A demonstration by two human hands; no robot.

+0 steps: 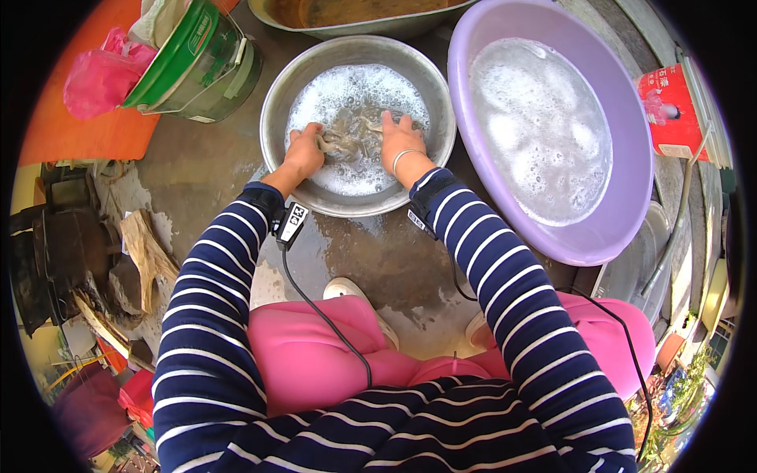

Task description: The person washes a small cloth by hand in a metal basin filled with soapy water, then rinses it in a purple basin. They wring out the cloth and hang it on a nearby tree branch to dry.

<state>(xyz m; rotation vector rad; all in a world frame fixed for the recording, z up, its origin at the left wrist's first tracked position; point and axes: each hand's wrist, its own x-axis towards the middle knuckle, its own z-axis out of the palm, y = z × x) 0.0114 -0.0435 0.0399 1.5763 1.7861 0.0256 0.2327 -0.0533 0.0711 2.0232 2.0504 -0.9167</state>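
A round metal basin [358, 204] of sudsy water stands on the wet floor before me. A wet greyish-beige cloth [343, 141] lies partly under the water in its middle. My left hand [304, 152] grips the cloth's left end, fingertips curled around it. At the cloth's right end, my right hand [403, 143] has its fingers bent down into the foam; how firmly they close on the cloth is partly hidden. A bracelet circles my right wrist. Both forearms wear dark cuffs with cabled devices over striped sleeves.
To the right a big lilac plastic tub [630, 195] holds foamy water. A green bucket [168, 71] with a pink plastic bag [103, 77] stands at upper left. Beyond the basin is an oval metal tub [355, 28]. A red bucket [671, 112] is far right, and split wood [145, 254] lies left.
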